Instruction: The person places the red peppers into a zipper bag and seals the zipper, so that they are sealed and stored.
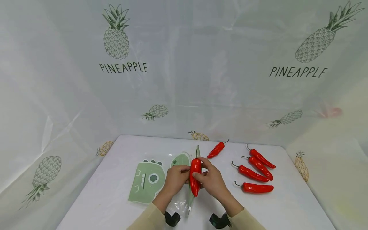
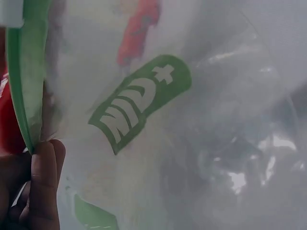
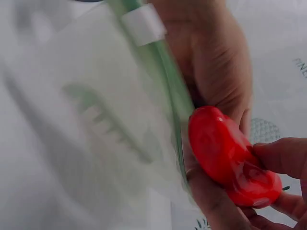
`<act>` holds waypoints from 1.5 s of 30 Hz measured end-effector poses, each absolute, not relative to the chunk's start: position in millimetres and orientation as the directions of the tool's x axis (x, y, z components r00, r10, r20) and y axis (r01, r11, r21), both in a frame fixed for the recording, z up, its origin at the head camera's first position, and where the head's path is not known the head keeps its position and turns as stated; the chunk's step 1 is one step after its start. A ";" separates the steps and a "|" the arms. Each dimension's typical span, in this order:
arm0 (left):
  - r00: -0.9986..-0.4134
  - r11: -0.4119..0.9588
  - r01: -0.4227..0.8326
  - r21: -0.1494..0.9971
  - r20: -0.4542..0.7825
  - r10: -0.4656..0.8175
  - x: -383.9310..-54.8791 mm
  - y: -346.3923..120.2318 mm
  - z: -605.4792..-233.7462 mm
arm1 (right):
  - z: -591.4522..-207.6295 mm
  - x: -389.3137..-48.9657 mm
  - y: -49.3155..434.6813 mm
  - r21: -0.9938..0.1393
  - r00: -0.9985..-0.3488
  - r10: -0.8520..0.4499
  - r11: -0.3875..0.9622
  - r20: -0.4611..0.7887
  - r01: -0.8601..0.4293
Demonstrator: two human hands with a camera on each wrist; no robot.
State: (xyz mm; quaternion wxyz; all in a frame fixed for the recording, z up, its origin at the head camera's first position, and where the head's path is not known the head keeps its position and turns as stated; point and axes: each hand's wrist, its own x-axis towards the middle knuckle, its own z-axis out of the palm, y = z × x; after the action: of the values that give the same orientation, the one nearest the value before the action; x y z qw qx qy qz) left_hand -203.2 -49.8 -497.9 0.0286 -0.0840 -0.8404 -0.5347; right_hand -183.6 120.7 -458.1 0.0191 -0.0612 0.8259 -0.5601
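Observation:
A clear slider bag (image 1: 146, 182) printed with a green dinosaur face is held up off the white table. My left hand (image 1: 175, 179) pinches its green zip edge (image 2: 21, 91) between thumb and fingers. My right hand (image 1: 212, 179) grips a red chili pepper (image 1: 195, 177), its stem pointing away from me, right at the bag's mouth. In the right wrist view the pepper (image 3: 223, 153) lies along the zip, and my left fingers sit close beneath it. A white slider (image 3: 144, 24) rides on the zip. Whether the pepper's tip is inside the bag, I cannot tell.
Several red chili peppers (image 1: 256, 187) lie at the right of the white table (image 1: 100, 191). One more pepper (image 1: 217, 150) rests near the back edge, beyond my right hand. A pale curtain (image 1: 198, 80) with pineapple prints hangs behind and at both sides.

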 end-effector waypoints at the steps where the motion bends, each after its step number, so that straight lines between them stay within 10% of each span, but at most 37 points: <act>1: -0.985 0.414 0.169 0.894 0.137 0.106 -203.1 -51.0 -495.3 | -458.0 -183.2 122.0 -0.921 -0.991 -0.125 0.380 0.038 -0.083; 16: -0.978 0.295 0.175 0.939 0.200 -0.056 -200.9 -56.1 -467.7 | -459.8 -180.3 126.2 -0.798 -0.965 -0.262 0.575 0.030 -0.181; 34: -0.987 0.221 0.120 0.968 0.092 0.133 -168.8 -47.5 -466.1 | -467.2 -198.1 116.2 -0.907 -0.997 -0.076 0.416 0.034 -0.062; 45: -0.983 0.051 0.142 0.989 0.147 -0.106 -178.7 -67.7 -448.1 | -467.8 -197.0 108.8 -0.785 -0.986 -0.136 0.598 0.099 -0.161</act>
State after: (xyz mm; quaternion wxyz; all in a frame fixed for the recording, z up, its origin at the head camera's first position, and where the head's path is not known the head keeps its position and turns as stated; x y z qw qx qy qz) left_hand -178.7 -67.7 -448.1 0.0900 -0.0125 -0.7195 -0.6886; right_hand -197.0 108.8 -467.8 -0.0142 -0.0833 0.8939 -0.4402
